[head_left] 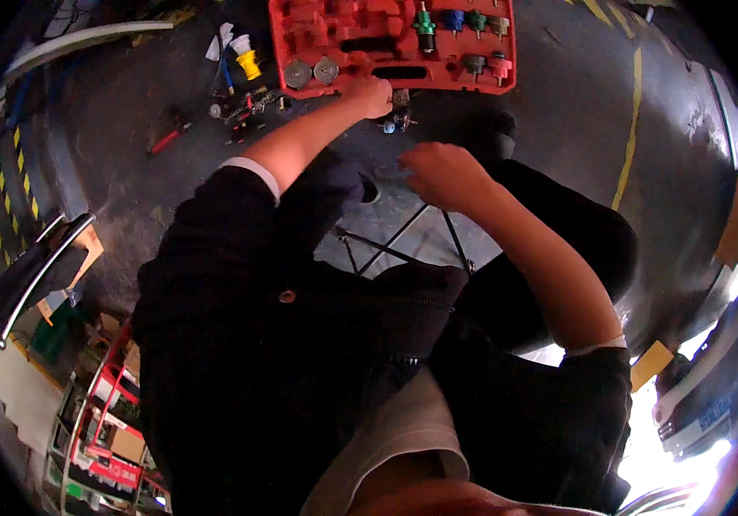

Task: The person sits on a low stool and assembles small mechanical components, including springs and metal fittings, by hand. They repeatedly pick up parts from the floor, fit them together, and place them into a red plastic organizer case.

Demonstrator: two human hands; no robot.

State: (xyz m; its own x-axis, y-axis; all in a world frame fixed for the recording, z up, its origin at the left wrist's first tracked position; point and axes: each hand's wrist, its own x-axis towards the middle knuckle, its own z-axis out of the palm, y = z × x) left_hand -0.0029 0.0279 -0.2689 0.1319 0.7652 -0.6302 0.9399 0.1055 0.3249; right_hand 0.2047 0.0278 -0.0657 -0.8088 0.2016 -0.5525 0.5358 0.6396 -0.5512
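Note:
My left hand (372,96) is at the front edge of an open red tool case (437,84), its fingers closed; what they hold, if anything, is hidden. A small dark metallic fitting (400,99) shows right beside its fingertips. Just below that, a small part with a pale blue end (389,127) lies on the floor. My right hand (444,176) is above the floor, nearer to me and to the right, its fingers curled in; I cannot make out anything in them. In the case sit a green fitting (425,33), a blue one (453,21), a red one (499,65) and two round metal discs (298,74).
Left of the case lie a yellow-and-white part (248,62), a chain with small fittings (244,110) and a red-handled tool (166,139). I sit low on a stool with crossed dark legs (399,239). A yellow floor line (631,129) runs at the right; a red rack (98,404) stands lower left.

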